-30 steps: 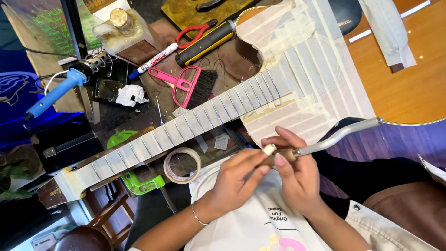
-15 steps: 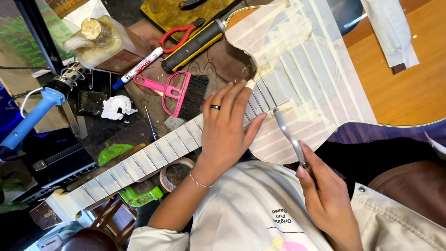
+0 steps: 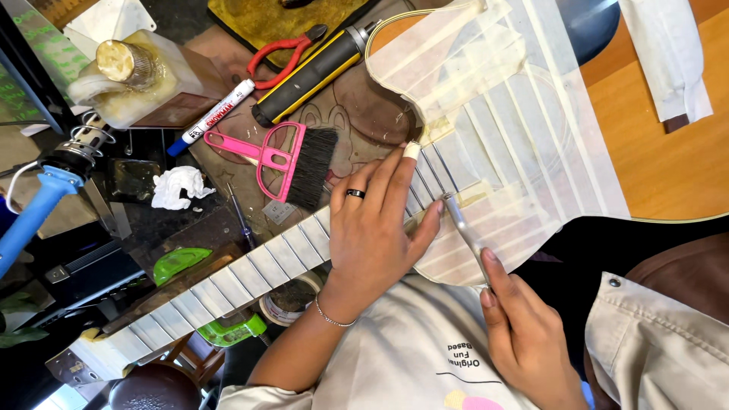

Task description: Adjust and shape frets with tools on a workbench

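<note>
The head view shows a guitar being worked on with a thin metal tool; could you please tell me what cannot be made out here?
- Frets under the left hand: covered by the palm.
- Guitar body: cut off by the right edge.
- Tape roll: mostly behind the neck and forearm.
- Metal tool: its handle end is hidden in the right hand.

Pink brush (image 3: 292, 163), red pliers (image 3: 285, 51), marker (image 3: 213, 118), crumpled tissue (image 3: 175, 186).

One guitar (image 3: 531, 114), one brush (image 3: 292, 163), one marker (image 3: 213, 118).
</note>
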